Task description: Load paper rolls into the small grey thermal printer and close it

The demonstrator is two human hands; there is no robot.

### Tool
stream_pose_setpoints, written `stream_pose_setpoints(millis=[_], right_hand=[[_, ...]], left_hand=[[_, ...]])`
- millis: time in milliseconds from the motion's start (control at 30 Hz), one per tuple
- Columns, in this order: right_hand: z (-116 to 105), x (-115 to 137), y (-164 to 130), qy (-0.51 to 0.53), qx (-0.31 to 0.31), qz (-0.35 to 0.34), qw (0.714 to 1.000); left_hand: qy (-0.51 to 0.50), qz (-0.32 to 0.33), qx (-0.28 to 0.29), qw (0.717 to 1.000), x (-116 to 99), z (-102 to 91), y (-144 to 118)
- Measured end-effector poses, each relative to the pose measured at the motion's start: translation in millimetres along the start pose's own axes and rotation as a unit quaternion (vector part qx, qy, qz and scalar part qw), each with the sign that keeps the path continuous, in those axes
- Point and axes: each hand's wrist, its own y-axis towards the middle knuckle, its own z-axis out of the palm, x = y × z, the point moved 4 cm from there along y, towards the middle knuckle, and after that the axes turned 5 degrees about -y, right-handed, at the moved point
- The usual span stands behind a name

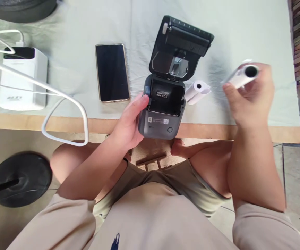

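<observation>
Left hand on a portable printer, right hand on a paper roll

Your left hand grips the dark grey printer by its left side, thumb beside the roll compartment; the other fingers are mostly hidden behind the body. Printer is tilted up, over the table edge. Its lid stands swung back, beyond and right of that thumb. Small printed label inside the compartment; power button low on the front panel, across from your palm.

Your right hand, a little blurred, is closed round the white roll, thumb on its near left side, hollow core showing. Held well apart from the printer.

Second paper roll: between your hands, just right of the printer, over the pale cloth. Contact with the printer: cannot tell.

Smartphone: beyond your left hand and to its left, flat, screen dark. White power bank: farther left of the same hand. Thick white cable: loops between them, overlapping the table edge in view.
</observation>
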Motion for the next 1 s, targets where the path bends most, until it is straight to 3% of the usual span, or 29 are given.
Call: stream_pose_setpoints(millis=[133,300,367,467,600,767,867,1000], right_hand=[[-5,-16,-1,-0.131,-0.043,0.090,0.986],[-16,33,-14,-0.167,-0.146,-0.056,0.973],[-5,57,-19,-0.171,-0.132,-0.094,0.972],[32,79,-19,-0.198,-0.047,-0.108,0.973],[63,81,-7,-0.220,-0.020,-0.038,0.974],[69,75,6,-0.110,0.028,-0.030,0.993],[56,73,7,-0.038,-0.030,-0.046,0.998],[16,106,-8,0.026,-0.215,-0.124,0.968]], left_hand=[[0.011,-0.002,-0.023,1.000,0,2.5,1],[0.029,0.003,-0.048,0.998,-2,-1.0,-1],[0.030,0.015,-0.017,0.999,-2,-0.8,-1],[0.027,0.023,0.007,0.999,-1,-1.1,0],[0.047,0.034,-0.042,0.997,1,-4.3,1],[0.069,0.044,-0.089,0.993,-1,-7.7,-3],[0.079,0.029,-0.070,0.994,-2,-8.2,-5],[0.068,0.023,-0.028,0.997,1,-5.0,-5]])
